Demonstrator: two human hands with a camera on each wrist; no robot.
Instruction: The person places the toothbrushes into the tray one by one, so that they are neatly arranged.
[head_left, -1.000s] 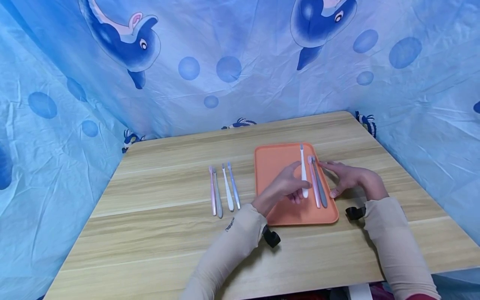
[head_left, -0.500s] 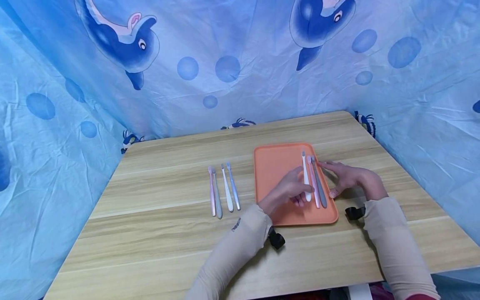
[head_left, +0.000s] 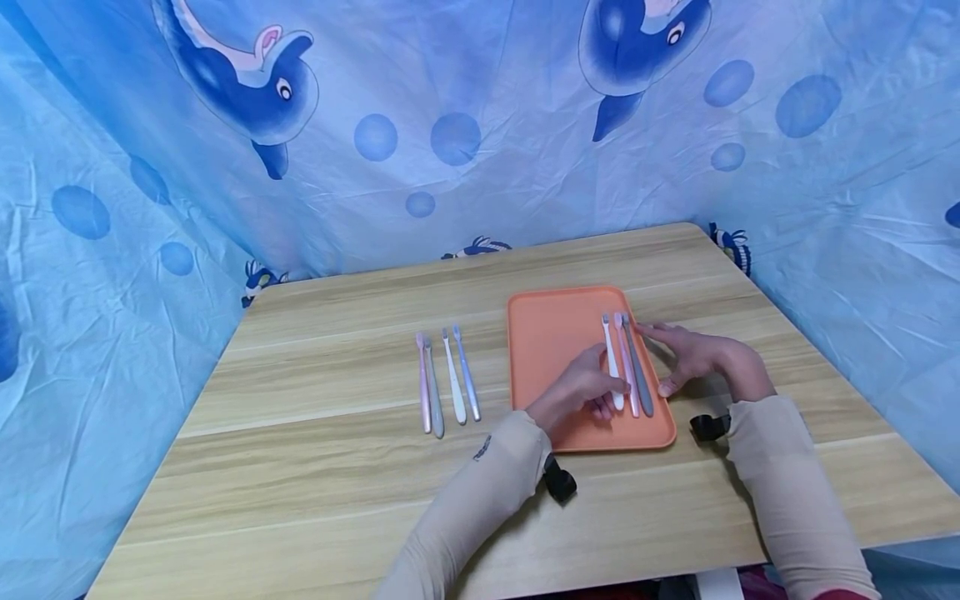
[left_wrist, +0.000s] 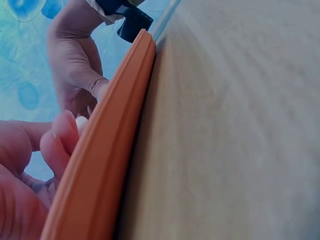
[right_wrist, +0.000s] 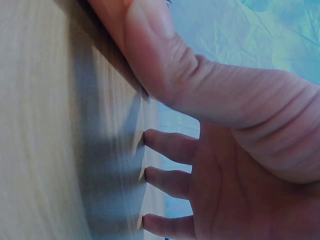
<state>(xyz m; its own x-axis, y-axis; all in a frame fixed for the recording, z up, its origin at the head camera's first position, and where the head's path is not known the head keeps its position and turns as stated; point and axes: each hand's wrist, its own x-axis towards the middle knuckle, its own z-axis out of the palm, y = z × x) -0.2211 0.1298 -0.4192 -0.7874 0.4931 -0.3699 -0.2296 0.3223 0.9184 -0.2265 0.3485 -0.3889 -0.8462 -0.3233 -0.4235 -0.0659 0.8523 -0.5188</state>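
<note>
In the head view, an orange tray (head_left: 546, 321) lies on the wooden table. My left hand (head_left: 581, 383), over the tray, pinches the handle of a white toothbrush (head_left: 610, 350). Beside that brush lie a pink toothbrush (head_left: 628, 371) and a grey toothbrush (head_left: 640, 375), all three with heads pointing away from me. My right hand (head_left: 701, 358) rests spread at the tray's right edge. The right wrist view shows its thumb (right_wrist: 150, 55) against the tray side and its other fingertips (right_wrist: 150, 175) down on the table. In the left wrist view, the tray's side (left_wrist: 107, 145) partly hides my left fingers.
Left of the tray, several toothbrushes lie on the table (head_left: 322, 467): a pink one (head_left: 424, 387), a grey one (head_left: 434, 392), a white one (head_left: 454, 379) and a blue one (head_left: 468, 375). A blue dolphin-print curtain (head_left: 510, 192) hangs behind.
My left hand has drawn the white toothbrush slightly toward me and to the right, alongside the pink one. The right hand has stayed at the tray's edge.
</note>
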